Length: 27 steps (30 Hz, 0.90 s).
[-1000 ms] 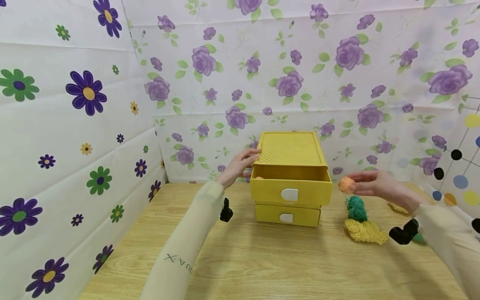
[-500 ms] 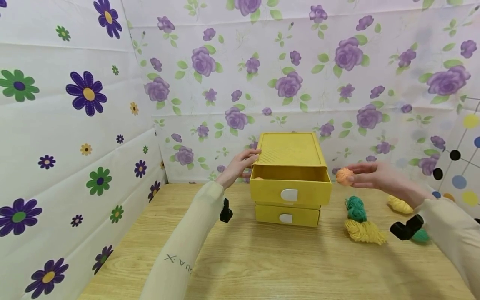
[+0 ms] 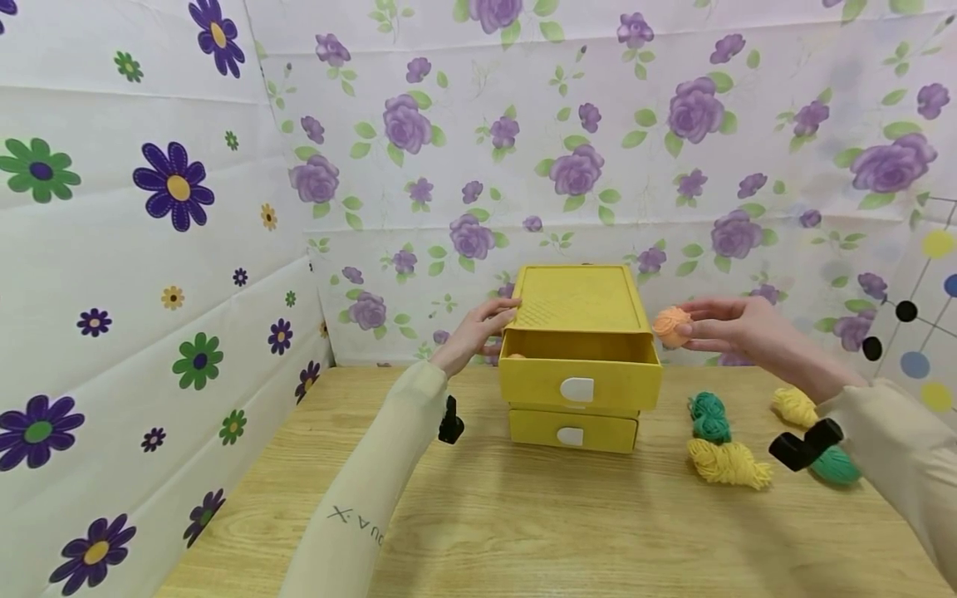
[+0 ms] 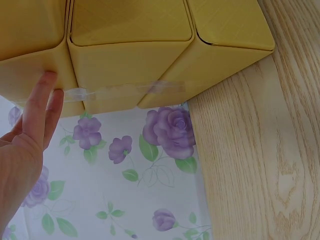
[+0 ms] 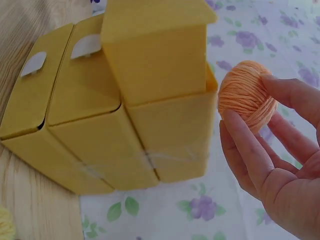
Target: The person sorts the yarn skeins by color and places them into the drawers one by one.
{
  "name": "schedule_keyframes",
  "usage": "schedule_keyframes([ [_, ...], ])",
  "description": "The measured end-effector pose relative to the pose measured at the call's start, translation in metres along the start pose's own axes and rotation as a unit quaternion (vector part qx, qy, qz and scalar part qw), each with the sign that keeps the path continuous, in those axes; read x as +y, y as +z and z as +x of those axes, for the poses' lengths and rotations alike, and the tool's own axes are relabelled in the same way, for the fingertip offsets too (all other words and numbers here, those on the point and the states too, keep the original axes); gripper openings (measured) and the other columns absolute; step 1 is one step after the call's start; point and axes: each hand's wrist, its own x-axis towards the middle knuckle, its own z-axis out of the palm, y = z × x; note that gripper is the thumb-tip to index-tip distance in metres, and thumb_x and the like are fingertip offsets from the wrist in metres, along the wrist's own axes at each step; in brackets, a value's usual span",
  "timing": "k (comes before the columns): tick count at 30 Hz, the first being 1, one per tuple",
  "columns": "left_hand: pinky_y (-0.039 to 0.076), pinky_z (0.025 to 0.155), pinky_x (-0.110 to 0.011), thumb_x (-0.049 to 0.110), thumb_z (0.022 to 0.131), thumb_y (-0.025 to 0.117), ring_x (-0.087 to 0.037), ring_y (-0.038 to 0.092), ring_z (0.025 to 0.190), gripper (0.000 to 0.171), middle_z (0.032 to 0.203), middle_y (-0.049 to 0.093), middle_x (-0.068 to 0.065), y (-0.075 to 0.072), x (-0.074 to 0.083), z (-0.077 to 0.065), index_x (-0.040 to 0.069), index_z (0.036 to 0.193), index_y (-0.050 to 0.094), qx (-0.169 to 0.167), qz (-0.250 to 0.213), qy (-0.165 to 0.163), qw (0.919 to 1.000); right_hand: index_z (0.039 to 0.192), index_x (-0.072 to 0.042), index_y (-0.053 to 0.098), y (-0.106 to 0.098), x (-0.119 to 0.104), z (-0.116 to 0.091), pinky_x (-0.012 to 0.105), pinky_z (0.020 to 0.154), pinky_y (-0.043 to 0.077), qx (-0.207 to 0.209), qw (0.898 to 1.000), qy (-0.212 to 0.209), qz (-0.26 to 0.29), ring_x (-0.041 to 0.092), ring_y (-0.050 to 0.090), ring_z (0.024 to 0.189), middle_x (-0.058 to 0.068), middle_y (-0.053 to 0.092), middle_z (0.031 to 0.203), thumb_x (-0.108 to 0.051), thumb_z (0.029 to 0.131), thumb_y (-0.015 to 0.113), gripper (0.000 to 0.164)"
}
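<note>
The left grip (image 4: pixel 24 147) shows at the left edge, its fingers resting on the wall of a yellow unit (image 4: pixel 125 70). Three sections sit side by side, with clear tape (image 4: pixel 117 93) (glossy in places) running across their seams. Below spreads a purple-flowered cloth (image 4: pixel 150 197); a wood-grained surface (image 4: pixel 250 150) fills the right.

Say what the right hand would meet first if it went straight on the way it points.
Likely the drawer unit, near its top right edge, with the held yarn ball leading; depth is unclear, so the right hand might pass above.
</note>
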Motion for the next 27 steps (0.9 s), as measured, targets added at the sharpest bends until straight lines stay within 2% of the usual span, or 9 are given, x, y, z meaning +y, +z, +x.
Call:
schedule_keyframes([
  [5,0.045,0.08,-0.043,0.022,0.099,0.041,-0.035,0.044,0.11,0.043,0.132,0.038,-0.014,0.0,0.0,0.001,0.006,0.139,0.035,0.0,0.002,0.001,1.0,0.13,0.0,0.046,0.01,-0.01,0.004,0.034,0.08,0.045,-0.002,1.0,-0.005,-0.013,0.029,0.057,0.098,0.015,0.055,0.116,-0.02,0.085,0.066,0.053],
  [12,0.045,0.079,-0.043,0.024,0.098,0.041,-0.034,0.045,0.109,0.044,0.131,0.038,-0.013,0.0,0.0,0.0,0.007,0.139,0.036,0.003,0.006,-0.003,1.0,0.129,-0.001,0.047,0.026,-0.023,0.011,0.035,0.078,0.047,-0.015,0.997,-0.03,-0.07,0.029,0.059,0.093,0.017,0.05,0.122,-0.023,0.085,0.066,0.053],
  [19,0.044,0.08,-0.045,0.025,0.098,0.042,-0.031,0.047,0.106,0.044,0.132,0.038,-0.013,0.0,0.0,0.0,0.007,0.139,0.036,0.005,0.01,-0.001,0.9999,0.125,-0.007,0.053,0.044,-0.034,0.017,0.04,0.077,0.046,-0.023,0.989,-0.041,-0.143,0.026,0.059,0.095,0.013,0.053,0.12,-0.032,0.081,0.069,0.054],
  [22,0.045,0.079,-0.044,0.024,0.098,0.041,-0.034,0.046,0.108,0.044,0.132,0.038,-0.013,0.0,0.0,0.0,0.007,0.138,0.036,0.005,0.01,0.0,0.9999,0.123,-0.008,0.055,0.05,-0.035,0.018,0.041,0.076,0.046,-0.023,0.986,-0.052,-0.156,0.025,0.059,0.095,0.011,0.054,0.119,-0.031,0.081,0.07,0.051],
  [27,0.045,0.079,-0.043,0.024,0.098,0.042,-0.038,0.043,0.111,0.044,0.132,0.038,-0.014,0.0,0.0,0.0,0.006,0.138,0.036,0.003,0.002,0.0,1.0,0.118,-0.01,0.06,0.055,-0.035,0.02,0.038,0.065,0.045,-0.027,0.983,-0.07,-0.169,0.021,0.057,0.098,0.008,0.056,0.116,-0.03,0.079,0.072,0.046],
])
